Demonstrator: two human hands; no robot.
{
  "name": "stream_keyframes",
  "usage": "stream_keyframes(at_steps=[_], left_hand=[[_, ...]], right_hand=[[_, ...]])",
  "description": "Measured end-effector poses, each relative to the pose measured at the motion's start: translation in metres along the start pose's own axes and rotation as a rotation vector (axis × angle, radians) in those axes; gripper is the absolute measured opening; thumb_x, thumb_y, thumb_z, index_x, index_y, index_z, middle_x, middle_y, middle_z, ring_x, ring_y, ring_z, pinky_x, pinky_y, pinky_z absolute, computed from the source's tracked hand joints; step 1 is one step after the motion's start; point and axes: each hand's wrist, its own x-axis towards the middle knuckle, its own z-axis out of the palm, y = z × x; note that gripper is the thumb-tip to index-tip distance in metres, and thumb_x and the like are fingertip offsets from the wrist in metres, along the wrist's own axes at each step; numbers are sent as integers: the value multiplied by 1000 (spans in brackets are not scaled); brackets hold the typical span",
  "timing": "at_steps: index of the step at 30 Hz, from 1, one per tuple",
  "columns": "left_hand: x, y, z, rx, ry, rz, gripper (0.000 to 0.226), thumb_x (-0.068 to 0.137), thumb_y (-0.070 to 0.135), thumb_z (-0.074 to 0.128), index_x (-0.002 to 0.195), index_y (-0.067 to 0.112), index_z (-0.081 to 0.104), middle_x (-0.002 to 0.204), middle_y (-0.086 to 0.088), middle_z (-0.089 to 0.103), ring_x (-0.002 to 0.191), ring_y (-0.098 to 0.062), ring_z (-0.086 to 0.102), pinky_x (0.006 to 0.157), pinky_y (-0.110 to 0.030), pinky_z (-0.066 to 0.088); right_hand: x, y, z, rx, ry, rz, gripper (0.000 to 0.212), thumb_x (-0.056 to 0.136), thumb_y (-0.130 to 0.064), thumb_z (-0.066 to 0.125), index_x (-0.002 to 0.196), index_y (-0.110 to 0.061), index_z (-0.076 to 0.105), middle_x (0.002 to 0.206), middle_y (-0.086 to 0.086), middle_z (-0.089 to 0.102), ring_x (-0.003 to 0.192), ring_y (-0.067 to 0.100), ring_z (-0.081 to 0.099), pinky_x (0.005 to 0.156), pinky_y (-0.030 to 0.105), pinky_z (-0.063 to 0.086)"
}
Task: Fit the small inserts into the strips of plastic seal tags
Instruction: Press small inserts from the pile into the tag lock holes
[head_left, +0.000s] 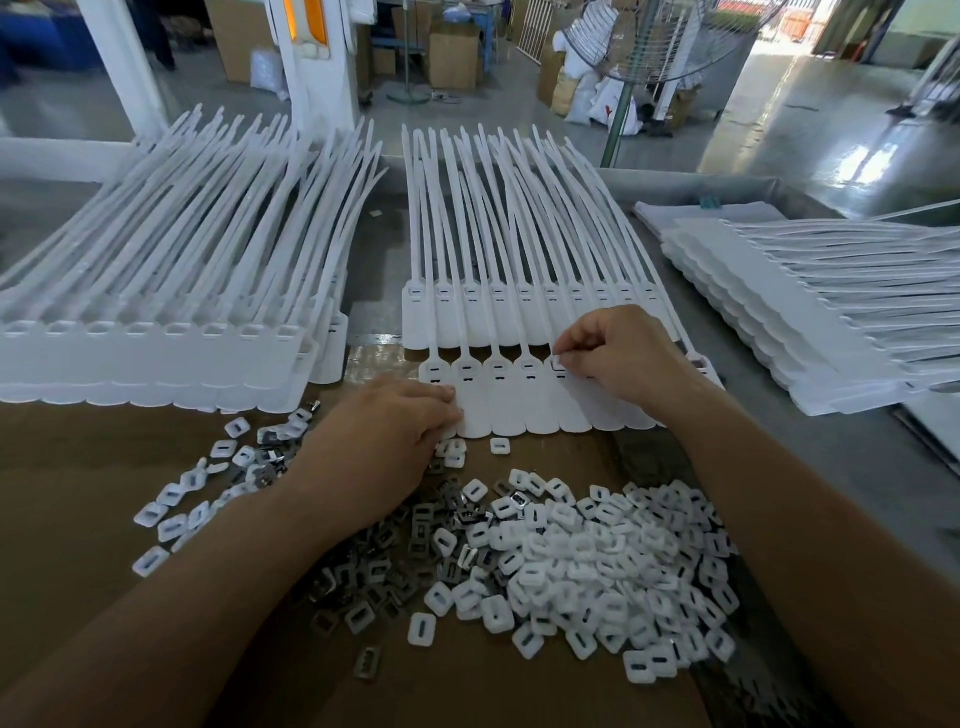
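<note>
many inserts (597, 561) litter cardboard (78, 467); left hand (384, 441) presses strip (519, 410), right hand (618, 353) pinches an insert (557, 362).

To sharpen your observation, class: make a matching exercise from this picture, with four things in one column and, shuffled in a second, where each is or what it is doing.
Column one
1. left hand
2. right hand
3. pile of white inserts
4. stack of strips

Column two
A. pinches a small insert at a tag head
B. heaped on the brown cardboard
C. rests on the near strip, at its left corner
D. lies far right, tails pointing right

Pairs: 1-C, 2-A, 3-B, 4-D
</note>
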Motion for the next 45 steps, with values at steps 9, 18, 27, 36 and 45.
stream_keyframes(at_steps=[9, 18, 27, 36, 45], left_hand=[[-5, 0, -2, 6, -10, 3, 29, 93, 26, 45, 115, 23, 63, 129, 10, 53, 119, -9, 45, 94, -14, 24], [-3, 0, -2, -2, -10, -12, 27, 91, 22, 50, 114, 24, 63, 127, 9, 56, 120, -12, 47, 99, -21, 27], [-4, 1, -3, 10, -19, -3, 27, 90, 20, 51, 114, 23, 63, 126, 7, 56, 118, -15, 48, 96, -21, 28], [-6, 2, -3, -1, -4, -14, 27, 90, 21, 51, 114, 24, 63, 126, 8, 56, 118, -13, 47, 93, -17, 25], [-5, 0, -1, -2, -3, -13, 28, 92, 25, 47, 117, 26, 61, 128, 11, 54, 120, -11, 44, 93, -16, 23]], right_hand=[[2, 1, 6, -56, 3, -29, 16, 83, -9, 64, 76, -23, 65, 68, -18, 54, 70, -1, 50, 68, 15, 38], [4, 0, 1, 69, 17, 46, 26, 75, -7, 73, 65, -30, 64, 70, -14, 61, 79, 5, 59, 79, 25, 48], [17, -2, 2, 71, -27, 147, 22, 70, -5, 77, 66, -23, 64, 74, -5, 64, 69, 8, 58, 58, 19, 44], [2, 3, -7, 98, -105, 11, 10, 84, -13, 65, 89, -21, 66, 79, -7, 64, 73, 7, 59, 69, 21, 48], [-52, -5, -31, -119, -453, -90, 12, 76, -25, 72, 76, -34, 64, 72, -17, 67, 66, -8, 60, 62, 10, 45]])
